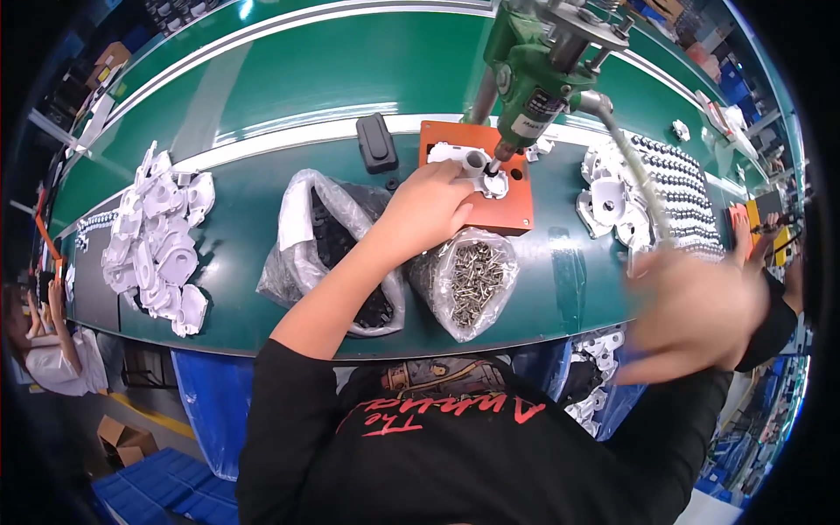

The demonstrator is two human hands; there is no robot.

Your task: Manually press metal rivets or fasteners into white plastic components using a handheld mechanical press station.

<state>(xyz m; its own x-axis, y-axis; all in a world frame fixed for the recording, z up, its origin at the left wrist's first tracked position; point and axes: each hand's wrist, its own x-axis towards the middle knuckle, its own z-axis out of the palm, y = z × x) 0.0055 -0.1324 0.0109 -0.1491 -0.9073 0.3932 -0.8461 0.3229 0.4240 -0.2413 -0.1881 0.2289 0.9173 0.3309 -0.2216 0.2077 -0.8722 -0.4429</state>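
Note:
My left hand (429, 210) reaches onto an orange fixture block (516, 210), its fingers closed on a white plastic part (446, 153) with a round collar. The tip of a green press (534, 105) comes down on that part, close beside my fingertips. Smeared by motion, my right hand (700, 311) is at the right near the lower end of the press's lever (641, 179); whether its fingers grip the lever cannot be made out. Below the block stands a clear bag of small metal screws (477, 284). Left of it, another bag holds small black pieces (328, 232).
White plastic parts (157, 236) are heaped at the left, with more (608, 197) at the right beside rows of shiny round metal pieces (682, 192). A black oblong case (377, 143) lies behind the black-piece bag. Other people sit at both sides; blue bins (210, 402) stand below the table edge.

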